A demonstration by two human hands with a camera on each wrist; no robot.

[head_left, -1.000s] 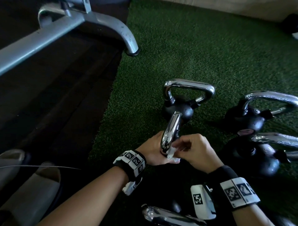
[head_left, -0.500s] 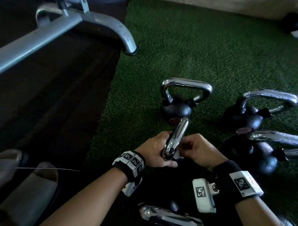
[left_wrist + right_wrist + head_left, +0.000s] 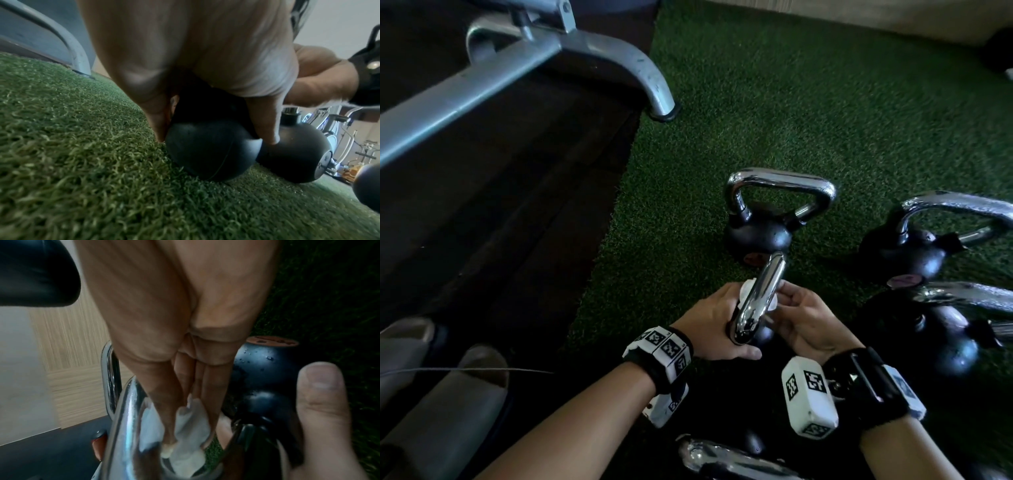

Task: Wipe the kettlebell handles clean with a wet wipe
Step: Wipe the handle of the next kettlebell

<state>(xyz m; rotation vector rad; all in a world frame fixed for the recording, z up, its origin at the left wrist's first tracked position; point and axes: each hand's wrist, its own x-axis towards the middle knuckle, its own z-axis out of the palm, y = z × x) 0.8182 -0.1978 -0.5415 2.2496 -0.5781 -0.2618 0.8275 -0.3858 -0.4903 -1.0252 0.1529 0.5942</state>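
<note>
The near kettlebell's chrome handle [image 3: 756,301] points away from me over the green turf. My left hand [image 3: 709,325] grips this kettlebell from the left; in the left wrist view its fingers [image 3: 265,123] straddle the neck above the black ball [image 3: 209,149]. My right hand [image 3: 801,322] comes in from the right, palm turned up, and pinches a white wet wipe [image 3: 748,286]. In the right wrist view the wipe [image 3: 191,431] is pressed against the inside of the chrome handle [image 3: 125,426], with my left thumb [image 3: 322,394] beside it.
Other black kettlebells with chrome handles stand behind [image 3: 760,236], at the right [image 3: 907,253], at the near right [image 3: 928,335], and one handle [image 3: 722,459] lies at the bottom edge. A grey bench leg [image 3: 650,82] ends on the turf. Dark rubber flooring [image 3: 500,205] lies left.
The right hand has turned palm-up and slid the wipe from the handle's near end further up along it. The wipe now shows on both sides of the bar. The left hand keeps its grip.
</note>
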